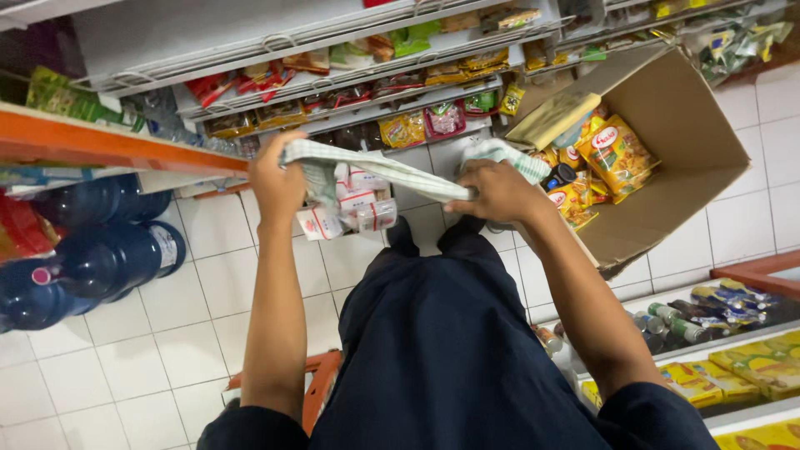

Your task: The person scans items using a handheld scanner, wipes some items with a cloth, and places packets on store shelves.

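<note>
We hold a checked cloth (392, 171) stretched between both hands, its long axis running left to right above the tiled floor (142, 350). Our left hand (277, 179) is clenched on one end, our right hand (497, 190) on the other, nearer the open cardboard box (700, 158).

An open cardboard box (667, 133) of yellow snack packets (617, 154) stands just right of the right hand. Large blue water bottles (92, 258) lie well left of the left hand. Shelves (333, 71) of packets run beyond both hands, above white floor tiles (150, 350).
</note>
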